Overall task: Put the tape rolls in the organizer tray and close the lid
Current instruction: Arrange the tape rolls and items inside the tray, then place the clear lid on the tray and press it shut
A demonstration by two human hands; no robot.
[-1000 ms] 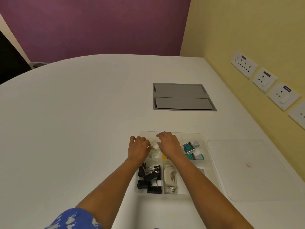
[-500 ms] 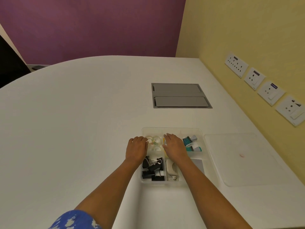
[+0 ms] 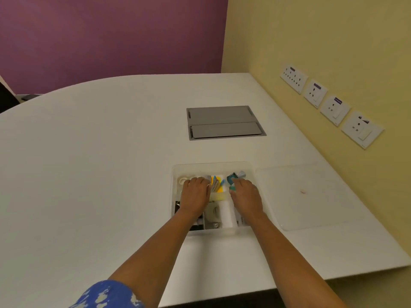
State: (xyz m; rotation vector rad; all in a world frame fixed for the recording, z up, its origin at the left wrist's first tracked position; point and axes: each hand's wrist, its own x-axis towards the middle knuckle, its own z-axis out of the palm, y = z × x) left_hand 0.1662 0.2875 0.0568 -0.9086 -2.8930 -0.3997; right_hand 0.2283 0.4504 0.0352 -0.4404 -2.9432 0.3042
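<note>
step: lid next | lid [image 3: 311,194] flat on table, just right of organizer tray [image 3: 213,166] | right hand [image 3: 245,197] nearer, left hand [image 3: 195,196] over tape rolls [image 3: 183,180] | hands curled palm-down, grip unclear

White table [image 3: 100,174], rounded far edge; grey hatch with two flaps [image 3: 224,122] set flush in its top, far of centre; purple wall [image 3: 111,36] behind, yellow wall [image 3: 322,30] at right; four white socket plates [image 3: 329,105] in a row on the yellow wall; blue patterned sleeve [image 3: 106,295] at bottom edge.
</note>
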